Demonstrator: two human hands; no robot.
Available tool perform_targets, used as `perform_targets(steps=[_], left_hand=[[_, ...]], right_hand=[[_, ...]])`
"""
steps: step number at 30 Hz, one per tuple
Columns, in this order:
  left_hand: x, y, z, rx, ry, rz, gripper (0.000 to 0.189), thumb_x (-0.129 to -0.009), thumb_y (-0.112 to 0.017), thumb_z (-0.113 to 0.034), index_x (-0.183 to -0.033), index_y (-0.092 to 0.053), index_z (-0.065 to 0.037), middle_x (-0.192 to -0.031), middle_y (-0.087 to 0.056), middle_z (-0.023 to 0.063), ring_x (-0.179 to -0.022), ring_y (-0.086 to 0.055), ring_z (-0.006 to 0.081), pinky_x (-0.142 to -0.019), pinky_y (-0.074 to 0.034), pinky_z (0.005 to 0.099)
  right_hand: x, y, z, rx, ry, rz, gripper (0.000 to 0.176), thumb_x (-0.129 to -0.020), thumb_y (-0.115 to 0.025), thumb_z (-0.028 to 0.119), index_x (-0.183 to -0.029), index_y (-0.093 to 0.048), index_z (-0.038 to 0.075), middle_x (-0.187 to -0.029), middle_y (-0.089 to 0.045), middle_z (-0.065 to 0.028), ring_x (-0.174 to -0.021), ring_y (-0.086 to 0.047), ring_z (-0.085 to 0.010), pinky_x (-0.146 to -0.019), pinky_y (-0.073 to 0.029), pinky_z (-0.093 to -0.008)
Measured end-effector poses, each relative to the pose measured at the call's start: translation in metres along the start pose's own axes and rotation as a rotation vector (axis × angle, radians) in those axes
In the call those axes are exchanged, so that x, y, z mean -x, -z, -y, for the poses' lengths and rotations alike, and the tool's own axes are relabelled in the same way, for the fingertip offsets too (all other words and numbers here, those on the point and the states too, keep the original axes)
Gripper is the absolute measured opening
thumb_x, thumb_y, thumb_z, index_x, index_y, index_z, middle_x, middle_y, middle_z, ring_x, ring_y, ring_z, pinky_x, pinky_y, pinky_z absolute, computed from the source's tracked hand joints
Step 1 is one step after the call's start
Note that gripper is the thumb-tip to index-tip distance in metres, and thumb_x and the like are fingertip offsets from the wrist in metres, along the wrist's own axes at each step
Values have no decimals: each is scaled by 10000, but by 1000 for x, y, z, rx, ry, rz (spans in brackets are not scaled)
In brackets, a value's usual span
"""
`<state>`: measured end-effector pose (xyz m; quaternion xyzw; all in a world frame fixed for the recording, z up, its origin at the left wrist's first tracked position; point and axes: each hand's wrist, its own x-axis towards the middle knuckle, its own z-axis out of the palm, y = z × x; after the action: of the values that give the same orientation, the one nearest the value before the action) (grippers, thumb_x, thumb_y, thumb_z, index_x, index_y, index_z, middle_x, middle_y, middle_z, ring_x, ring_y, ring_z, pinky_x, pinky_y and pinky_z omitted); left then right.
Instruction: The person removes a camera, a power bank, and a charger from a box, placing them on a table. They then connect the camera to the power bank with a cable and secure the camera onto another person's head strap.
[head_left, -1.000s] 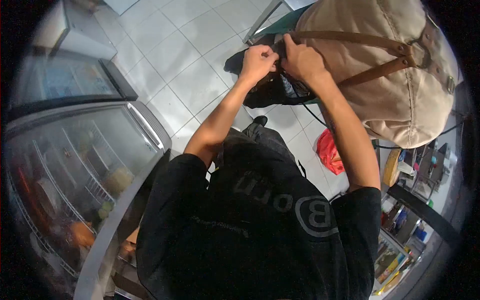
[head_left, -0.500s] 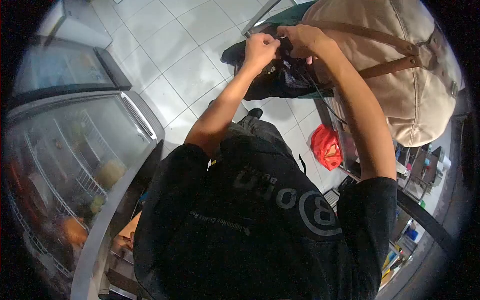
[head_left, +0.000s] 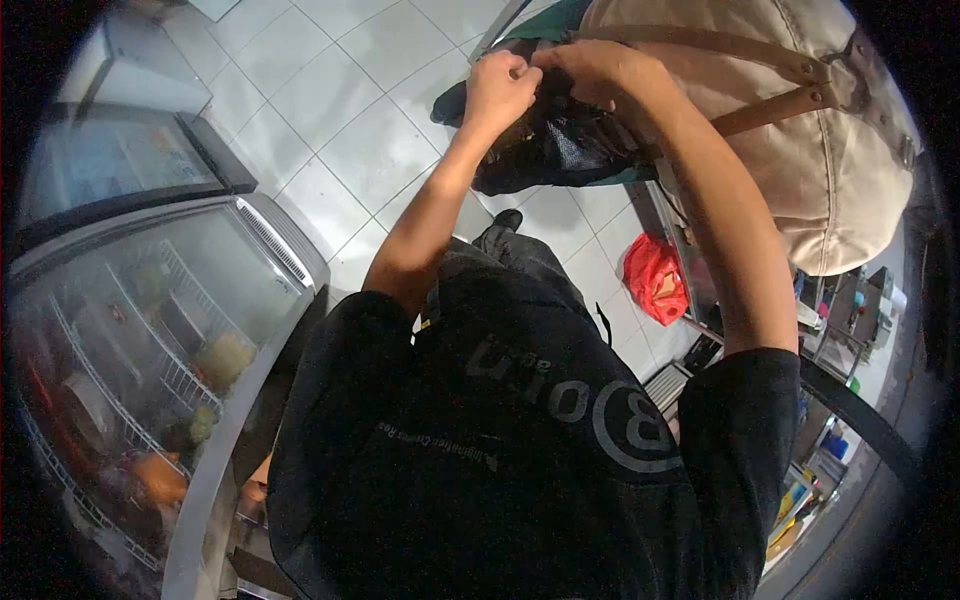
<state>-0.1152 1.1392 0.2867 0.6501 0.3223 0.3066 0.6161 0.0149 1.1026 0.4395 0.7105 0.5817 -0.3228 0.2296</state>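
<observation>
My left hand (head_left: 500, 90) is at the rim of an open dark bag (head_left: 565, 145), its fingers curled into a pinch. What it pinches is too small to make out. Close beside it, my right hand (head_left: 605, 72) has its fingers bent over the top of the same bag, and whatever they hold is hidden. The fingertips of both hands nearly meet. Shiny black mesh-like material shows inside the bag below them. A large beige bag (head_left: 850, 190) with brown leather straps stands right of the dark bag, next to my right forearm.
A glass-fronted fridge (head_left: 130, 330) with wire racks and food stands on the left. A red plastic bag (head_left: 655, 280) lies low near a metal rack. Shelves with small items (head_left: 855, 310) are at the right. White floor tiles (head_left: 340, 90) show beyond my feet.
Both hands have moved slightly left and up in the view, still close together at the dark bag. The bags have shifted a little in the view too.
</observation>
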Motion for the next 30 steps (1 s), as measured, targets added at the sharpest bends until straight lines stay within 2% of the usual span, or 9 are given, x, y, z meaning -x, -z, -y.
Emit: perform_targets(steps=[2, 4, 6, 8, 12, 17, 23, 26, 30], left_hand=[[-1, 3, 1, -39, -56, -32, 265, -831, -724, -221, -703, -673, 5, -646, -675, 122, -613, -715, 277, -695, -553, 411], [-2, 5, 3, -92, -80, -10, 208, -883, -688, -170, -797, -720, 16, -654, -699, 101, -631, -736, 171, -561, -526, 292], [1, 3, 11, -111, -119, -58, 208, -886, -685, -168, -808, -719, 22, -690, -704, 108, -596, -714, 178, -547, -517, 298], [0, -1, 21, -131, -155, -111, 208, -888, -683, -165, -820, -718, 28, -726, -709, 114, -562, -692, 185, -534, -508, 305], [4, -5, 21, -158, -222, -190, 193, -901, -649, -139, -869, -707, 42, -858, -691, 148, -697, -686, 225, -660, -528, 336], [2, 3, 20, -146, -214, -161, 156, -892, -622, -99, -893, -695, 39, -889, -683, 153, -870, -683, 236, -781, -518, 361], [9, 3, 21, -51, -191, -112, 128, -853, -673, -93, -908, -713, 15, -903, -712, 135, -839, -680, 222, -771, -522, 336], [11, 2, 12, 1, -140, -120, 138, -858, -683, -100, -926, -719, 15, -902, -721, 125, -849, -690, 210, -771, -526, 329], [9, -2, 18, -11, -140, -152, 167, -862, -700, -125, -938, -720, 22, -909, -733, 123, -870, -695, 206, -783, -533, 327]], right_hand=[[6, 13, 14, -85, -51, 11, 463, -805, -686, 28, -1232, -636, 199, -955, -744, -109, -640, -704, -269, -560, -585, -480], [-4, 22, 23, 18, -171, 115, 812, -730, -480, -151, -1429, -556, 254, -978, -747, -167, -661, -733, -271, -560, -616, -424], [-18, 3, 2, 35, -126, 108, 748, -767, -515, -126, -1394, -616, 270, -1016, -753, -151, -698, -740, -275, -589, -618, -429], [-69, -47, -57, 462, 303, -394, 693, -796, -610, -47, -1399, -629, 293, -954, -761, -136, -719, -738, -271, -612, -615, -435], [-67, 16, -28, 188, 93, 345, 506, -813, -717, 111, -1305, -707, 230, -967, -771, -163, -903, -763, -311, -707, -611, -471], [-81, -20, 4, 751, -9, 158, 261, -791, -732, 85, -1045, -788, 104, -904, -775, -164, -778, -744, -295, -628, -562, -468], [-53, 1, 11, 194, -150, -165, 392, -679, -849, 226, -1002, -780, 16, -1070, -737, -245, -1073, -720, -368, -875, -591, -450], [-76, -5, -43, 267, 375, -6, 343, -757, -649, 19, -1066, -779, 87, -950, -771, -173, -793, -734, -337, -651, -561, -485], [-50, -12, -23, 393, 364, -74, 293, -742, -648, 15, -1011, -759, 48, -846, -757, -168, -714, -715, -298, -611, -556, -447]])
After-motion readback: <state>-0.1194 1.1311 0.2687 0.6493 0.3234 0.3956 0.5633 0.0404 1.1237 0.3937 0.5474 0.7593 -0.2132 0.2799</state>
